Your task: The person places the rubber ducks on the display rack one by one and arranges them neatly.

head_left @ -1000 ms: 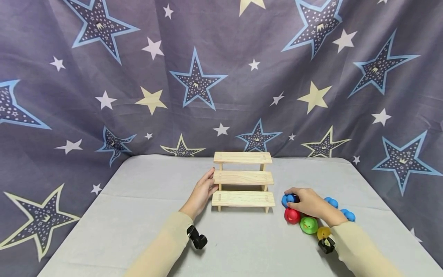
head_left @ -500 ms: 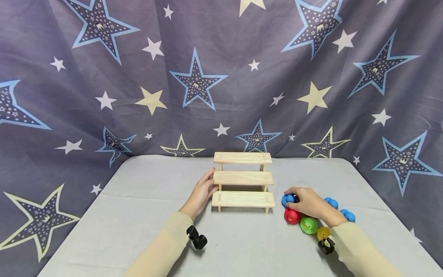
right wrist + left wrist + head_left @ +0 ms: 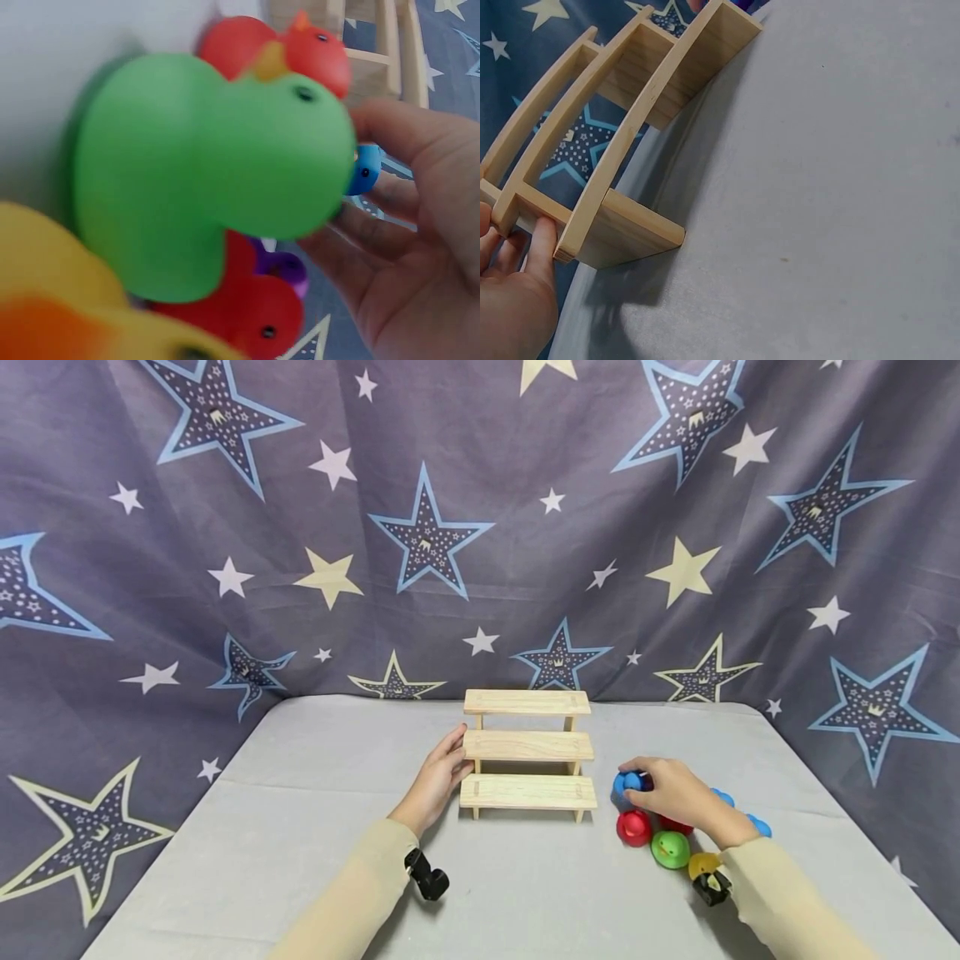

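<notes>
Both arms wear long beige sleeves point(image 3: 360, 893), each wrist carrying a small black camera point(image 3: 427, 875).

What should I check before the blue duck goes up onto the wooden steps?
1. Right hand pinches the blue duck: ok.
2. Duck clear of the table: cannot tell.
3. Left hand touches the steps at their left end: ok.
4. All three steps bare: ok.
5. Path from duck to steps free of other things: ok.
6. Red duck and green duck lie apart from the steps: ok.
</notes>
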The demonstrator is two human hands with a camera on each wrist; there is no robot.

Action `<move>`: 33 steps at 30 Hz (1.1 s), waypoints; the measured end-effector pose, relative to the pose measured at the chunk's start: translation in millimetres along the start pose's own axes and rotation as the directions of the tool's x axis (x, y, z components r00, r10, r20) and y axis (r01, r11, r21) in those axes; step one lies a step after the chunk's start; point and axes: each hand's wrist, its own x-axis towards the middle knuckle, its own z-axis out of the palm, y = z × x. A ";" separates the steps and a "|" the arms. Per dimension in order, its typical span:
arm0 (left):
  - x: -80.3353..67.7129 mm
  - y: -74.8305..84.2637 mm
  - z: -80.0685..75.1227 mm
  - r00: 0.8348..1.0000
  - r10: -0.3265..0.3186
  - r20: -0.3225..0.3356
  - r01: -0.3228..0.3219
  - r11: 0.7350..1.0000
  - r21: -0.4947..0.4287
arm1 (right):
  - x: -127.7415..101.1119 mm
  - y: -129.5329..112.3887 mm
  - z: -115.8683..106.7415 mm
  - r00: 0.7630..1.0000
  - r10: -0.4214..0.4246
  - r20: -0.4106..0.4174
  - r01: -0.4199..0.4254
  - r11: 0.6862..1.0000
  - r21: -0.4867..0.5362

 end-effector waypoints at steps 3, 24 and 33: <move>-0.6 -0.7 -0.3 1.000 0.001 0.000 -0.001 1.000 0.006 | 0.2 -2.0 -5.6 0.999 -0.017 -0.027 0.016 1.000 -0.013; -1.6 -0.2 0.7 1.000 -0.001 -0.015 0.002 1.000 0.009 | 9.8 -22.0 -38.2 0.992 -0.043 -0.117 0.043 0.999 -0.006; 1.2 0.2 1.7 1.000 -0.002 -0.014 0.002 1.000 -0.012 | 19.4 -36.3 -41.0 0.977 -0.126 -0.172 0.124 0.992 -0.021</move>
